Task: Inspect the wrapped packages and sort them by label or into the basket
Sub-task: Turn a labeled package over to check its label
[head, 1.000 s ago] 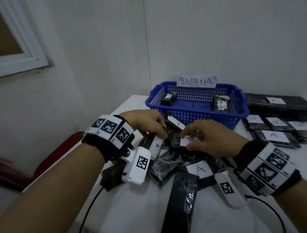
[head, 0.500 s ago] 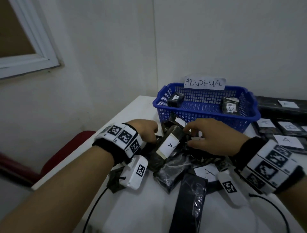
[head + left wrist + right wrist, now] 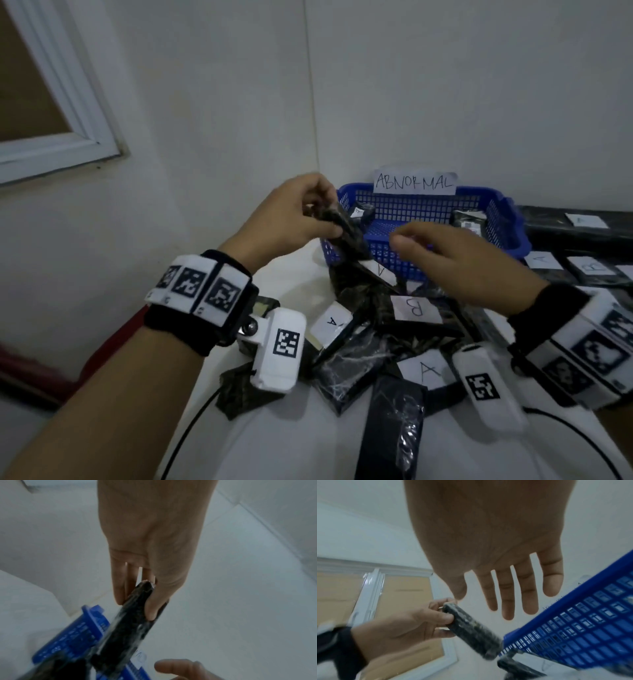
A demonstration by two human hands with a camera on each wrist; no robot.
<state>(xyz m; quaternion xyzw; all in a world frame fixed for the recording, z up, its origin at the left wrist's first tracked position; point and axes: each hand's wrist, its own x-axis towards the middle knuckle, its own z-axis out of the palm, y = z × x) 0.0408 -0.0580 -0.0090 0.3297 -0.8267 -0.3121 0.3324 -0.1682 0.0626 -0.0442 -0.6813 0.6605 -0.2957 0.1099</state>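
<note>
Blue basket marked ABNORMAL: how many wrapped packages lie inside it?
2. One small black wrapped package sits at the blue plastic basket's back left; another at its back right. The hands may hide more.

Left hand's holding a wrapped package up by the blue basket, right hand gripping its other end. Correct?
Not quite. The left hand does hold the wrapped package up by the blue basket, but the right hand grips nothing. The right wrist view shows its fingers straight and spread, clear of the package; the head view agrees.
</note>
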